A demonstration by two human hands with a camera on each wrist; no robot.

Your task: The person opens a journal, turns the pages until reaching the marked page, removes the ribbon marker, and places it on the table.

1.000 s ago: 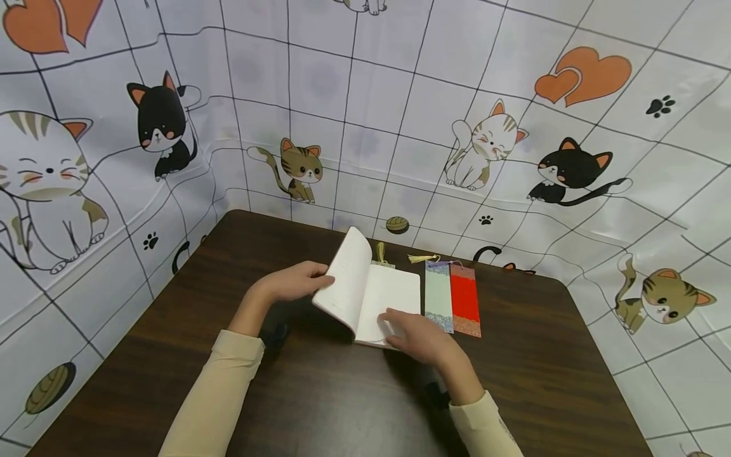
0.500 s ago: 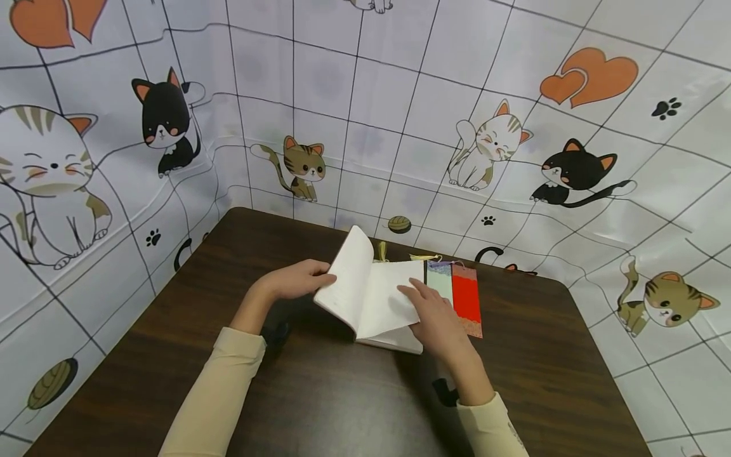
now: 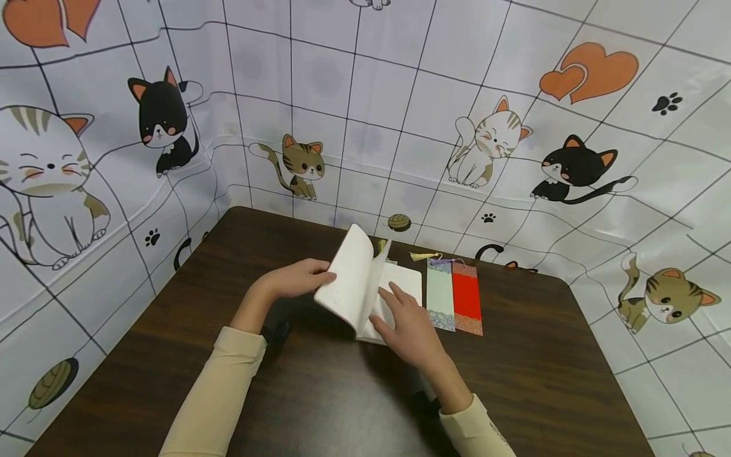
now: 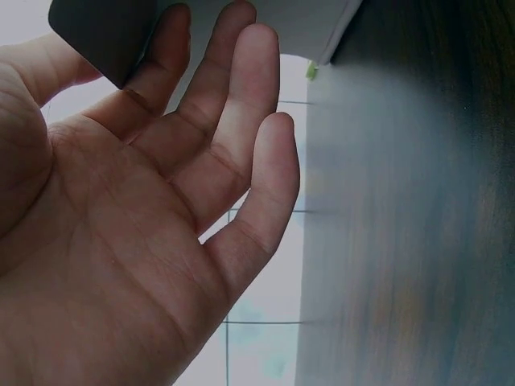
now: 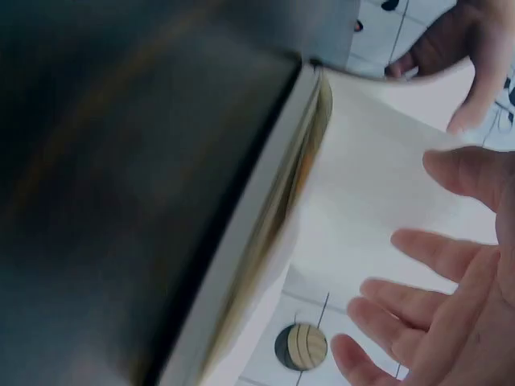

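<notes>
Dark wooden table fills the lower frame. At centre, the right hand, fingers straight, turns a page of the notebook; the left hand grips its raised pages. Two bookmarks beyond lie uninserted.

Dark wooden table; white gridded cat-print backdrop behind, orange hearts, paw prints

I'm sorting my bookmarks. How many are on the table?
2 lie flat in plain view, side by side right of the notebook: a pale green bookmark and a red bookmark. A yellow-green tassel behind the pages hints at a third, mostly hidden.
</notes>
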